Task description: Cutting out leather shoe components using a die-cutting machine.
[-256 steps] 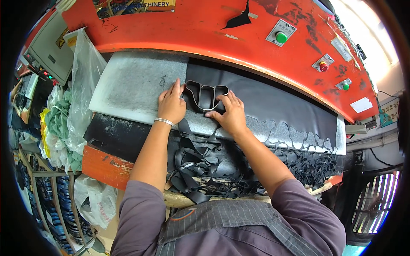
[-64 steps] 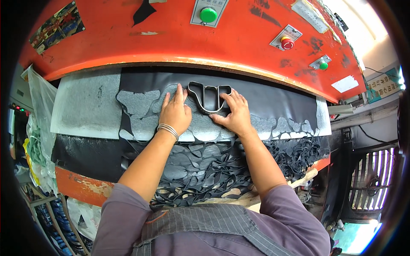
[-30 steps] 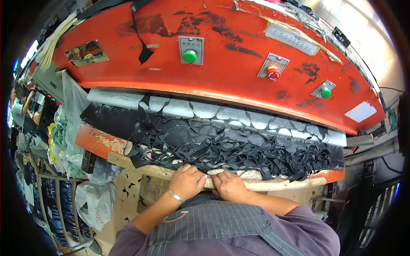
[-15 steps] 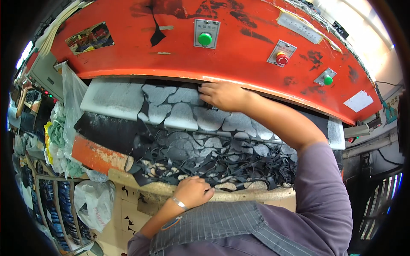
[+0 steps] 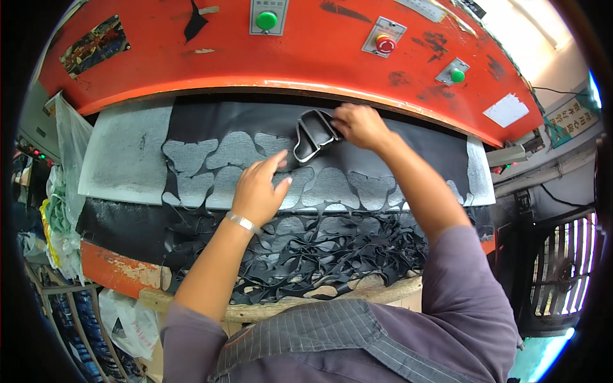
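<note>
My right hand [image 5: 363,126] is closed on the right edge of a metal-edged cutting die [image 5: 311,133], an outline frame with a crossbar. Beneath the die lies a black sheet [image 5: 402,159], leather-like, with several rounded shapes cut out of its left and front parts. My left hand [image 5: 260,186], a metal band at its wrist, hovers over the cut-out area with its fingers apart. Its fingertips come close to the die's lower left side and hold nothing. A pale grey cutting board [image 5: 124,150] shows under the sheet and through the holes.
The red press [image 5: 306,54] rises just behind the sheet, bearing green buttons [image 5: 266,21] and a red stop button [image 5: 385,44]. Tangled black offcuts [image 5: 325,249] hang toward the front edge. Plastic bags [image 5: 131,319] are at the left; a black fan-like grille [image 5: 562,265] stands right.
My left hand has risen from the front edge to the cut-outs. My right hand has moved right and now holds the die in view. More black sheet shows, and the view has shifted.
</note>
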Demonstrator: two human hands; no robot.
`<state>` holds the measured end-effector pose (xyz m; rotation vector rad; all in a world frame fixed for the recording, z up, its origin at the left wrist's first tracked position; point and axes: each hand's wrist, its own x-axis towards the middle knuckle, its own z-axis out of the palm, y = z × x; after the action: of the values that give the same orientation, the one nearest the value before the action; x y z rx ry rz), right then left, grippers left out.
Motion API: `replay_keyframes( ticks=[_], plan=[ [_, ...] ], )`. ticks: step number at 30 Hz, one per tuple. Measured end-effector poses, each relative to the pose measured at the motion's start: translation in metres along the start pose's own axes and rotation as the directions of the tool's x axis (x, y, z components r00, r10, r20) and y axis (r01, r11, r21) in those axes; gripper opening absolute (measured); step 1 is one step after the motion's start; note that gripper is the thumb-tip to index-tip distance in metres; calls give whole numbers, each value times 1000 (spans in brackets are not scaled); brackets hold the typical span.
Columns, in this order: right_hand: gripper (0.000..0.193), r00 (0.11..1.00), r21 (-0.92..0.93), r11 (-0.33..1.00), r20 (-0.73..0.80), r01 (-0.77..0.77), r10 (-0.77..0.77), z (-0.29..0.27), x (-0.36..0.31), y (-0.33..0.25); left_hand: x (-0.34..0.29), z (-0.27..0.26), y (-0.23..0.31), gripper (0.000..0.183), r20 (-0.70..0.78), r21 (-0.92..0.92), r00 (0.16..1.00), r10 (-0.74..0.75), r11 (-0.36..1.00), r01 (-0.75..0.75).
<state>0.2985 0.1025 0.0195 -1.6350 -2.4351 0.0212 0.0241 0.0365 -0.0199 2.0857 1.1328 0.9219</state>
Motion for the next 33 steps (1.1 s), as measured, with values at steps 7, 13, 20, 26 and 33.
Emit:
replay_keyframes(
  ticks=[7, 13, 20, 26, 33],
  plan=[
    [31, 879, 399, 823, -78, -404, 470, 52, -72, 5, 38, 65, -31, 68, -8, 178, 1000, -4, 984, 5],
    [63, 929, 264, 928, -191, -263, 317, 53, -111, 7, 41, 62, -29, 57, -42, 146, 999, -22, 989, 28],
    [59, 929, 306, 935, -260, -181, 265, 59, -117, 0, 34, 59, -29, 58, -16, 147, 1000, -12, 989, 14],
    [66, 895, 292, 950, -387, -108, 220, 48, -110, 2, 40, 50, -38, 51, -3, 181, 1000, 11, 983, -10],
    [55, 139, 178, 935, -963, -305, 229, -84, -110, 69, 84, -38, 48, 13, -588, 426, 621, 518, 851, -306]
  ],
)
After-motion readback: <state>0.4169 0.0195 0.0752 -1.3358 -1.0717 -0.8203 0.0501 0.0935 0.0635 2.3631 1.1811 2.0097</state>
